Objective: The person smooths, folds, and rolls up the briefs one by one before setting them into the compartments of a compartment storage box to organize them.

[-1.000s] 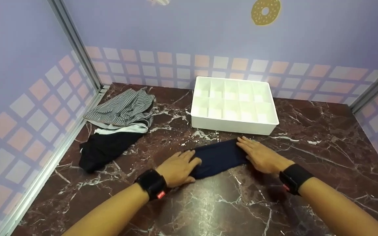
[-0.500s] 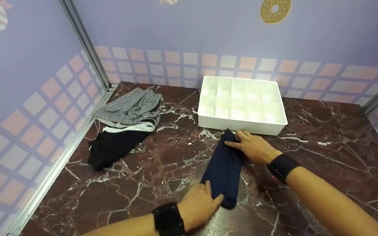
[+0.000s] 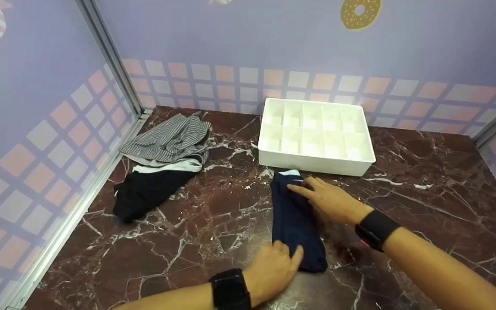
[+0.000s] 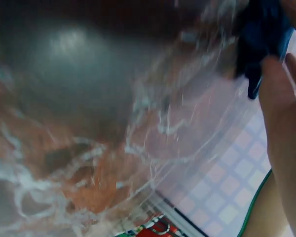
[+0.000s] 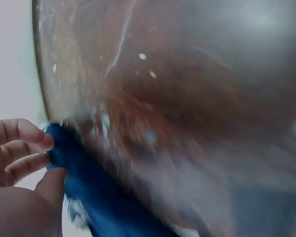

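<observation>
A narrow folded navy garment [image 3: 292,217] lies lengthwise on the marble-patterned surface, with a bit of white at its far end. My left hand [image 3: 271,270] holds its near end, thumb on top and fingers by the left edge. The right hand [image 3: 333,200] grips the far right edge, its thumb lying over the fabric. In the right wrist view, the thumb and fingers meet the corner of the navy garment [image 5: 106,195]. The left wrist view is blurred; the thumb [image 4: 276,84] touches dark blue fabric [image 4: 261,37].
Just beyond the garment stands a white divided box [image 3: 317,162] with several compartments. Further left lie a grey striped garment [image 3: 172,137] and a black garment [image 3: 155,191], heaped together. Patterned panels [image 3: 230,38] enclose the back and sides.
The navy garment has turned from lying crosswise to lengthwise, its near end shifting slightly right in the last half second. Both hands turned with it; white now shows at its far end.
</observation>
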A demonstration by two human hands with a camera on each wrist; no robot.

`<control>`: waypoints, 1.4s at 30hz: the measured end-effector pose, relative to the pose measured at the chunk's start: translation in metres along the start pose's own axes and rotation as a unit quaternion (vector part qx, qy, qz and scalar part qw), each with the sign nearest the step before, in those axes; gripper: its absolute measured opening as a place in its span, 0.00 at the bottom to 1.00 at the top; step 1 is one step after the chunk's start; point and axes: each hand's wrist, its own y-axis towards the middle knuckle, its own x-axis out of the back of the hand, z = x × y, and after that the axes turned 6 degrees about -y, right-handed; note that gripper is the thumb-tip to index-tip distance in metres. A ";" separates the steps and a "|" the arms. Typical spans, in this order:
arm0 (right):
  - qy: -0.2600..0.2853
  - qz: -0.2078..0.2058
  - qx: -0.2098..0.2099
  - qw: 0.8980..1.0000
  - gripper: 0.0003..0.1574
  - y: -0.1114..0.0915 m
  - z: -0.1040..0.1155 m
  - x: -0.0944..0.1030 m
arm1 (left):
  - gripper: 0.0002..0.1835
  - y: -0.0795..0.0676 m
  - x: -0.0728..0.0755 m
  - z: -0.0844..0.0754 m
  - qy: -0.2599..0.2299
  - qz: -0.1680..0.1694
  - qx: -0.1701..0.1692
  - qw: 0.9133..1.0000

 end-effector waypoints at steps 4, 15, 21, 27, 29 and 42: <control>0.060 0.008 0.018 0.998 0.23 -0.023 0.023 0.020 | 0.25 0.000 -0.005 0.010 -0.029 -0.059 0.001 0.998; -0.021 0.028 0.127 0.991 0.26 -0.054 0.071 0.010 | 0.04 0.012 -0.027 0.022 -0.090 -0.080 -0.070 0.990; -0.001 0.014 0.109 0.994 0.17 -0.050 0.070 0.005 | 0.02 0.020 -0.019 0.041 -0.277 0.005 0.008 0.961; 0.139 0.022 0.056 0.988 0.07 -0.043 0.064 0.003 | 0.09 0.020 -0.018 0.052 -0.399 0.019 0.056 0.915; 0.170 0.022 0.031 0.985 0.08 -0.042 0.061 0.003 | 0.10 0.019 -0.018 0.051 -0.368 0.013 0.033 0.929; 0.152 0.045 -0.114 0.981 0.16 -0.034 0.059 0.005 | 0.04 0.029 -0.021 0.044 -0.244 -0.016 -0.010 0.970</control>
